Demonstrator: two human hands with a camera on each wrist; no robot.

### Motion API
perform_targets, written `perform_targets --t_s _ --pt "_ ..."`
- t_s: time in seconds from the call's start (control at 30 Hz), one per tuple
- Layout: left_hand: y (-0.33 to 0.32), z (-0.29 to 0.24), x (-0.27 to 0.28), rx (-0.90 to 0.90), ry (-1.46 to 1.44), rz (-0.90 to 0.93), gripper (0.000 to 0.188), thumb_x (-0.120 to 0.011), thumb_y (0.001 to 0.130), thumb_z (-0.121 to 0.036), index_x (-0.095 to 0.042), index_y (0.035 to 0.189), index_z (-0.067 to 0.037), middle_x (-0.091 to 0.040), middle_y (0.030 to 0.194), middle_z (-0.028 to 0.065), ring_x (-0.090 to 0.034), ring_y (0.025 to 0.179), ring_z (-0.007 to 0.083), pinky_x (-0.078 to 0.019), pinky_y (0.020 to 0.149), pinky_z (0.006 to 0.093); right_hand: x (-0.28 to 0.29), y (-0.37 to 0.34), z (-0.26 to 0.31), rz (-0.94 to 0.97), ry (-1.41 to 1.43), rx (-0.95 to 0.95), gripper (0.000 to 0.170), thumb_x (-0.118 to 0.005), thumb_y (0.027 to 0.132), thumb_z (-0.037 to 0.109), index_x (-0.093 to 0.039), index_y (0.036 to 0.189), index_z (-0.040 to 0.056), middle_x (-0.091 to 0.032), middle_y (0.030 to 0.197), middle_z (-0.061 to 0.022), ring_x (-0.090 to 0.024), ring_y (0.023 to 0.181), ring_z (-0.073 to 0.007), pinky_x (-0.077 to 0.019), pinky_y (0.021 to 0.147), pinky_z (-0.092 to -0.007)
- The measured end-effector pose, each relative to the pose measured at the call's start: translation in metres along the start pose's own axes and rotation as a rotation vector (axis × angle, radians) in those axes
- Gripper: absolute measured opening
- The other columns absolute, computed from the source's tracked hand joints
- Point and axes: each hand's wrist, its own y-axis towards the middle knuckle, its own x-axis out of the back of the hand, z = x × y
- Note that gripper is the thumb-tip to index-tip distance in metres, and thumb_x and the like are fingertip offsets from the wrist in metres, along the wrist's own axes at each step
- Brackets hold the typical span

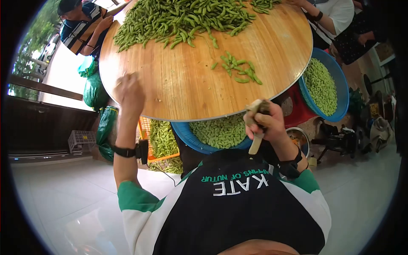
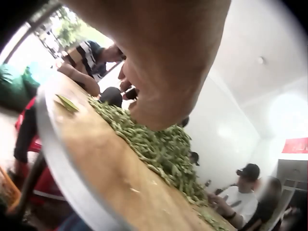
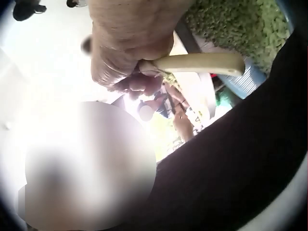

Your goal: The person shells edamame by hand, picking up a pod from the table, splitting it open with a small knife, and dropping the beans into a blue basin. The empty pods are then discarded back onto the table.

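My left hand [image 1: 129,93] is blurred over the left part of the round wooden table [image 1: 170,85], its fingers bent. In the left wrist view this hand [image 2: 168,62] hangs over the table, most fingers hidden behind it; I cannot tell whether it holds anything. A single pod [image 2: 67,103] shows near the table's rim. My right hand [image 1: 272,121] grips a pale-handled tool [image 1: 256,142] at the near edge, the smooth handle [image 3: 202,62] sticking out below the fist. A small group of green soybean pods [image 1: 238,68] lies ahead of it.
A large heap of pods [image 1: 182,21] covers the table's far side. Below the near edge stand a blue basin [image 1: 182,136] of pods and an orange crate [image 1: 144,127]. Another blue basin [image 1: 342,89] stands right. People sit around, one at left [image 1: 83,29]. Green sacks [image 1: 95,91] stand left.
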Motion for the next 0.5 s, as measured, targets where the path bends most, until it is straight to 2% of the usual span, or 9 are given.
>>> perform_targets --t_s 0.07,0.1,0.13,0.17,0.2,0.27,0.33,0.43,0.5 --pt "0.036 -0.054 0.005 0.081 -0.735 0.072 0.017 -0.062 0.084 -0.018 -0.062 0.093 -0.003 -0.062 0.092 0.0171 -0.059 0.087 0.0359 -0.0473 0.072 0.0392 -0.023 0.002 0.029 0.185 0.27 0.265 0.015 -0.053 0.087 0.005 -0.054 0.101 -0.0005 -0.053 0.063 -0.0056 -0.048 0.045 -0.0119 -0.0441 0.041 -0.03" --pt "0.055 -0.081 0.003 0.048 -0.778 0.087 0.019 -0.064 0.084 -0.019 -0.064 0.092 -0.003 -0.063 0.076 0.0153 -0.062 0.067 0.0287 -0.0472 0.061 0.0352 -0.027 -0.004 0.039 0.219 0.372 0.291 0.014 -0.053 0.086 0.003 -0.055 0.1 0.0003 -0.054 0.061 -0.0068 -0.049 0.046 -0.014 -0.0469 0.046 -0.0344" --pt "0.073 -0.103 0.0 0.014 -0.807 0.151 0.02 -0.064 0.084 -0.021 -0.064 0.088 -0.001 -0.063 0.072 0.0139 -0.062 0.065 0.0276 -0.047 0.061 0.0358 -0.031 -0.01 0.049 0.247 0.479 0.319 0.013 -0.053 0.086 0.002 -0.056 0.098 0.0012 -0.054 0.059 -0.0079 -0.051 0.046 -0.0161 -0.0497 0.051 -0.0389" --pt "0.09 -0.123 -0.02 0.012 -0.896 0.152 0.023 -0.064 0.083 -0.023 -0.064 0.087 -0.001 -0.064 0.072 0.0146 -0.062 0.065 0.0285 -0.0469 0.06 0.0363 -0.035 -0.002 0.067 0.512 0.466 0.329 0.009 -0.054 0.088 0.01 -0.057 0.087 0.002 -0.055 0.061 -0.0084 -0.053 0.047 -0.0195 -0.0478 0.061 -0.0491" --pt "0.105 -0.14 -0.041 -0.022 -0.847 0.126 0.024 -0.064 0.083 -0.025 -0.063 0.085 -0.001 -0.063 0.072 0.0142 -0.061 0.064 0.0302 -0.0468 0.06 0.0387 -0.038 0.008 0.089 0.778 0.445 0.339 0.022 -0.056 0.091 0.018 -0.057 0.076 0.0028 -0.055 0.063 -0.0089 -0.055 0.049 -0.0229 -0.0459 0.071 -0.0593" --pt "0.124 -0.165 -0.056 0.005 -0.847 0.163 0.027 -0.064 0.08 -0.025 -0.06 0.079 0.001 -0.062 0.075 0.0207 -0.061 0.075 0.0384 -0.0469 0.068 0.046 -0.05 0.007 0.127 0.942 0.426 0.271 0.012 -0.049 0.083 -0.007 -0.06 0.085 -0.0032 -0.059 0.062 -0.0178 -0.059 0.051 -0.0282 -0.0503 0.083 -0.0502" --pt "0.136 -0.182 -0.071 0.082 -0.678 0.173 0.026 -0.063 0.079 -0.023 -0.061 0.079 0.003 -0.062 0.077 0.0237 -0.061 0.077 0.0405 -0.0473 0.069 0.0472 -0.062 0.005 0.139 0.996 0.494 0.384 0.008 -0.051 0.082 -0.007 -0.058 0.083 -0.0107 -0.059 0.062 -0.0236 -0.061 0.054 -0.0333 -0.0503 0.083 -0.0539" --pt "0.141 -0.189 -0.085 0.125 -0.647 0.313 0.025 -0.062 0.078 -0.021 -0.061 0.081 0.004 -0.062 0.079 0.025 -0.061 0.078 0.0416 -0.0476 0.07 0.0481 -0.069 0.006 0.144 1.009 0.527 0.389 0.008 -0.05 0.083 -0.006 -0.056 0.079 -0.0089 -0.058 0.062 -0.0229 -0.06 0.054 -0.0324 -0.0509 0.082 -0.0531" --pt "0.136 -0.19 -0.091 0.1 -0.711 0.225 0.024 -0.061 0.078 -0.02 -0.061 0.081 0.004 -0.063 0.079 0.0238 -0.06 0.077 0.0417 -0.0475 0.069 0.0482 -0.073 0.006 0.147 1.037 0.557 0.4 0.009 -0.049 0.084 -0.005 -0.054 0.076 -0.0071 -0.057 0.062 -0.0221 -0.059 0.054 -0.0315 -0.0515 0.081 -0.0523"
